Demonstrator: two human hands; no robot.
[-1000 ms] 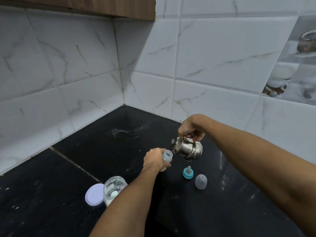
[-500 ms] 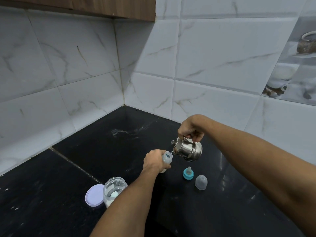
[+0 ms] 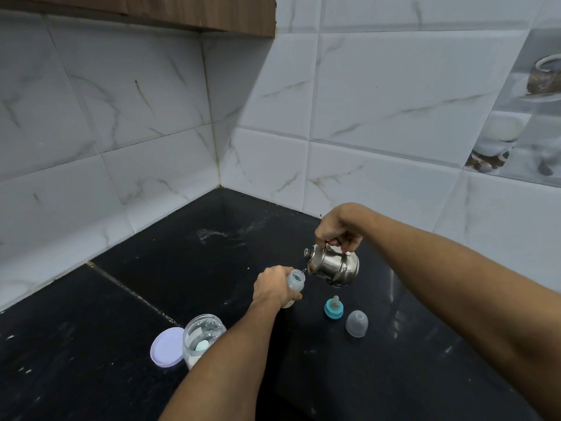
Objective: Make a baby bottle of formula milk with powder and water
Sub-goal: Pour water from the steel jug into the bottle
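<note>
My left hand (image 3: pixel 273 287) grips a small clear baby bottle (image 3: pixel 295 282) on the black counter, its open mouth tilted toward the right. My right hand (image 3: pixel 338 228) holds the handle of a small steel kettle (image 3: pixel 332 265), tipped with its spout just over the bottle's mouth. A thin stream of water runs from spout to bottle. A blue collar with its teat (image 3: pixel 334 308) stands on the counter to the right of the bottle. Next to it lies the clear bottle cap (image 3: pixel 357 323).
An open clear jar of white powder (image 3: pixel 202 337) with a scoop inside stands near my left forearm; its lilac lid (image 3: pixel 167 346) lies beside it on the left. The black counter (image 3: pixel 106 344) meets tiled walls at the corner behind. A wooden cabinet (image 3: pixel 197 10) hangs above.
Hardly anything has moved: the kettle stays tipped over the bottle while both hands hold steady.
</note>
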